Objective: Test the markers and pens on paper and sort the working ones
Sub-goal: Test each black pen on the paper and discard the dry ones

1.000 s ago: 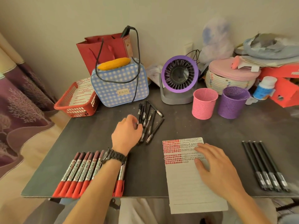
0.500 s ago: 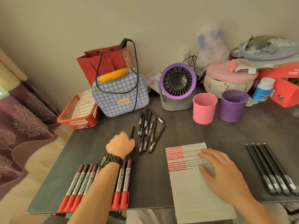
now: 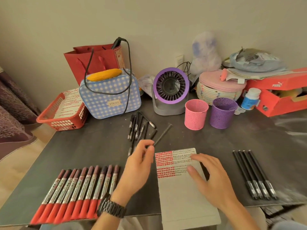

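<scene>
Left hand (image 3: 137, 165): pinches one slim black pen (image 3: 163, 134).
Right hand (image 3: 211, 176): fingers spread, resting on white lined paper sheet (image 3: 182, 196).
Red-and-silver markers (image 3: 79, 193): ten, near left.
Aligned black pens (image 3: 254, 175): four, near right.

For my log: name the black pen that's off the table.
The black pen pinched in the left hand; the loose pile and the row of four lie flat.

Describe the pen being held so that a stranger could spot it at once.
Start at the paper on the table. Just off its far-left corner, the left hand pinches a black pen. Unlike the pile behind, it alone is held, slanting up-right.
</scene>
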